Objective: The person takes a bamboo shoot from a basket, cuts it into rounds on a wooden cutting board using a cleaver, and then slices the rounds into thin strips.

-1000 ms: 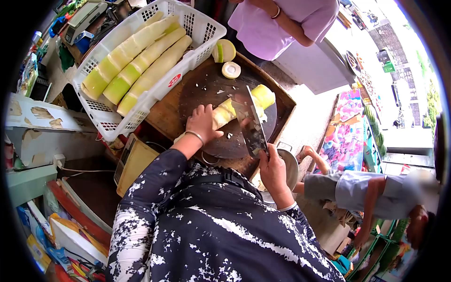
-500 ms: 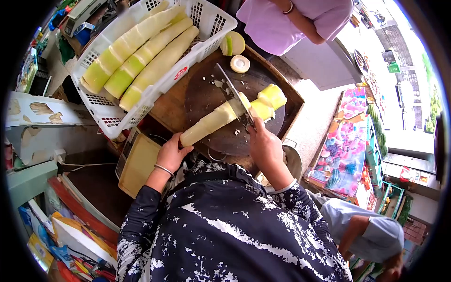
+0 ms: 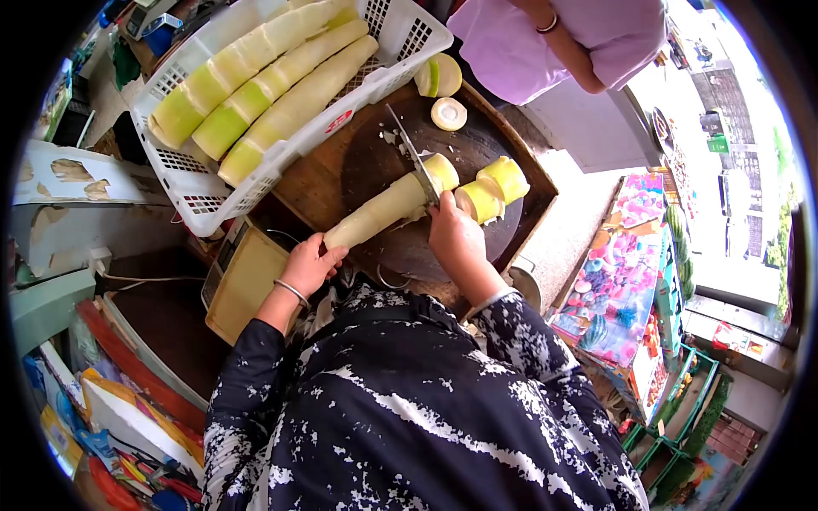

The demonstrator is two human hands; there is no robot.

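My left hand [image 3: 308, 269] grips the near end of a pale peeled bamboo shoot [image 3: 375, 216], which lies slanting across a round dark chopping board [image 3: 417, 258]. In my right hand [image 3: 460, 241] is a broad-bladed knife [image 3: 411, 152]. Its blade stands on edge across the shoot, with a short segment [image 3: 441, 171] on the blade's far side. Cut yellow-green pieces [image 3: 492, 190] lie to the right of the knife. A round white slice [image 3: 448, 114] and a thicker cut chunk [image 3: 440, 75] sit at the board's far side, with small scraps scattered about.
A white plastic basket [image 3: 300, 156] with several long peeled shoots stands at the upper left. The board rests in a wooden tray [image 3: 538, 204]. A weighing scale [image 3: 247, 285] is left of me. A person in a lilac shirt [image 3: 562, 34] stands opposite; a flowered box [image 3: 609, 272] is at right.
The knife has moved left along the shoot. The yellow-green pieces now lie apart from the shoot on the right. My left hand keeps its hold; the person in grey at lower right is gone from view.
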